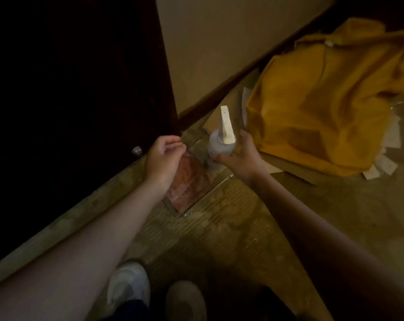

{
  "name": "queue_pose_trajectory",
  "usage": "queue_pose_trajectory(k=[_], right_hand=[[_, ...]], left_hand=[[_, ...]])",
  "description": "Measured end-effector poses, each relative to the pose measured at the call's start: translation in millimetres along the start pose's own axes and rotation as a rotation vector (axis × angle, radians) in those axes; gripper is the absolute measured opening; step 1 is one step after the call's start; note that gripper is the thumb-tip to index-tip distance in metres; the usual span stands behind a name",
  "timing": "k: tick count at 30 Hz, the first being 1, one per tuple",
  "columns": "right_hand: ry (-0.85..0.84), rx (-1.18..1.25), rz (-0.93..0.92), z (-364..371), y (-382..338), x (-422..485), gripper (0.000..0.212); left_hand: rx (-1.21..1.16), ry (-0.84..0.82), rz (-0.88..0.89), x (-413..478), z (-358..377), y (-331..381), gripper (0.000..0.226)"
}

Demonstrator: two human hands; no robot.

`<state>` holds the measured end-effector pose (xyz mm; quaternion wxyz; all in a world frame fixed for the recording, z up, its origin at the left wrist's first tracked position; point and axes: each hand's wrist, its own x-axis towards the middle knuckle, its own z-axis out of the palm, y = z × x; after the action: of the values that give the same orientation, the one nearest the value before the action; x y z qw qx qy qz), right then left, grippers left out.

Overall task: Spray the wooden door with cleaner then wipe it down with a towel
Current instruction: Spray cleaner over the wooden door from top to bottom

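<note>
1. right grip [240,156]: the fingers and thumb are curled round the lower body of the spray bottle [219,145], near the centre of the view. the bottle stands upright. its trigger head [226,125] points to 12 o'clock, toward the wall [208,47].
2. handling, spray bottle: judged to be light, stiff plastic with a smooth, possibly slippery body. for spraying, the better hold is likely at the neck, with one finger on the trigger. the present hold is low on the body, so a shift upward is probably required.
3. left grip [163,156]: located at 9 o'clock of the bottle and apart from it. the fingers are loosely curled and hold nothing.
4. reddish flat item [188,184]: lies on the floor [231,228] below the left grip, at 7 o'clock of the bottle. it may be the towel, but this cannot be told in the dim light. if it is cloth, it will be soft and limp; pinch it at an edge or gather it in the palm.
5. wooden door [69,89]: dark, filling the view from 9 to 12 o'clock. a small round metal knob [137,151] sits at its lower edge, just beside the left grip.
6. yellow cloth [323,107]: heaped on the floor at 2 o'clock of the bottle, over pale papers.
7. shoes [129,286]: at 6 o'clock of the view.
</note>
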<state>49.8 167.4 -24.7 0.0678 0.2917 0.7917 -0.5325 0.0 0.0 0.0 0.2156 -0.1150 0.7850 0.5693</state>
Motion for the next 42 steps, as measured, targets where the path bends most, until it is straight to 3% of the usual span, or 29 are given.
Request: queue_pose_trajectory(k=[11, 20, 30, 36, 42], right_hand=[[0.163, -0.122, -0.124, 24, -1, 24, 0.062], [0.142, -0.169, -0.337, 7, -83, -28, 0.059], [0.047, -0.024, -0.714, -29, -271, -152, 0.055], [-0.077, 0.068, -0.952, -54, -392, -267, 0.054], [-0.180, 0.252, -1.082, -45, -488, -392, 0.065]], left_hand=[[0.003, -0.108, 0.090, 39, 5, -10, 0.025], [0.079, -0.374, 0.203, -5, -15, 20, 0.060], [-0.063, -0.191, 0.550, -118, -123, 169, 0.072], [-0.172, -0.057, 0.715, -238, -203, 257, 0.059], [-0.162, 0.103, 0.861, -351, -297, 312, 0.054]])
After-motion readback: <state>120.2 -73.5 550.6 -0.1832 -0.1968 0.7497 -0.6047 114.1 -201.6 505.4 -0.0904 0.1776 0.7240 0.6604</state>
